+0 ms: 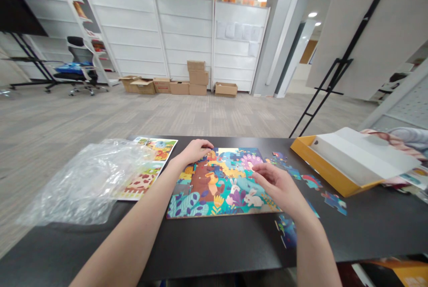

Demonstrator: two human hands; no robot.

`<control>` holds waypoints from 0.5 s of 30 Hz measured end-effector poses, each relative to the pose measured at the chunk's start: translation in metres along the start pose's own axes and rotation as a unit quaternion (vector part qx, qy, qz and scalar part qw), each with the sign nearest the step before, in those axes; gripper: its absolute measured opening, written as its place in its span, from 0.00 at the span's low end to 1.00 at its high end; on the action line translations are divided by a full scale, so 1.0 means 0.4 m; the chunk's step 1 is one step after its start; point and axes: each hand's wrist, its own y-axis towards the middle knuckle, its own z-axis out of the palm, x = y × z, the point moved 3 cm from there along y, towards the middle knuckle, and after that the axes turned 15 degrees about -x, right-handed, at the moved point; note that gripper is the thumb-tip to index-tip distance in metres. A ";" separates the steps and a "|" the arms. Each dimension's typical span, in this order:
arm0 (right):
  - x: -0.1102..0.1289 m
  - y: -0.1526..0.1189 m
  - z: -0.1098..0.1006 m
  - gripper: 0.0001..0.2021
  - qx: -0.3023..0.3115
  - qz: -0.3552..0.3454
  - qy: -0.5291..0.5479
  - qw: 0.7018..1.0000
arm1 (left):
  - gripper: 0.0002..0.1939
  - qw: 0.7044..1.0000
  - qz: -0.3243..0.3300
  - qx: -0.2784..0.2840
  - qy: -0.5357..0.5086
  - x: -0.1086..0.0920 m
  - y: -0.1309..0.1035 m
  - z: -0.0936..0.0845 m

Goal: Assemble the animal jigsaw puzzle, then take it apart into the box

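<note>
A colourful jigsaw puzzle (219,184) with animals and plants lies largely joined on the black table. My left hand (197,151) is at its upper left corner, fingers bent closely over the edge and gripping it. Above the right part of the puzzle is my right hand (276,184), its thumb and fingers loosely curved and apart, with no piece visible in them. Loose puzzle pieces lie to the right, among them a blue piece (335,202) and a piece with red (311,181). Joined dark blue pieces (288,230) sit beside my right wrist, which partly covers that area.
Clear plastic wrapping (83,180) covers part of a printed picture sheet (142,180) on the left. An opened yellow box (329,166) with a white inside stands at the right. Beyond the table (207,249) are cardboard boxes (180,87), an office chair (76,68) and a board stand (329,84).
</note>
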 end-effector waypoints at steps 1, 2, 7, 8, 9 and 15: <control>0.000 0.000 0.000 0.13 0.000 0.000 -0.001 1.000 | 0.16 1.000 0.000 -0.001 0.002 0.000 0.000 0.001; 0.000 0.000 -0.001 0.13 -0.001 0.000 -0.002 1.000 | 0.15 1.000 0.000 -0.003 0.004 0.000 0.000 0.001; 0.000 0.000 -0.002 0.13 0.002 -0.002 -0.009 1.000 | 0.15 1.000 -0.001 -0.007 0.008 -0.003 0.000 0.006; -0.001 0.000 -0.003 0.13 0.003 -0.002 -0.011 1.000 | 0.15 1.000 -0.001 -0.007 0.008 -0.003 0.000 0.005; -0.002 0.000 -0.004 0.13 0.004 -0.001 -0.012 1.000 | 0.15 1.000 -0.002 -0.008 0.008 -0.004 0.000 0.005; -0.019 0.001 -0.033 0.15 -0.009 0.007 -0.007 1.000 | 0.16 1.000 0.009 0.001 0.006 -0.001 0.000 0.006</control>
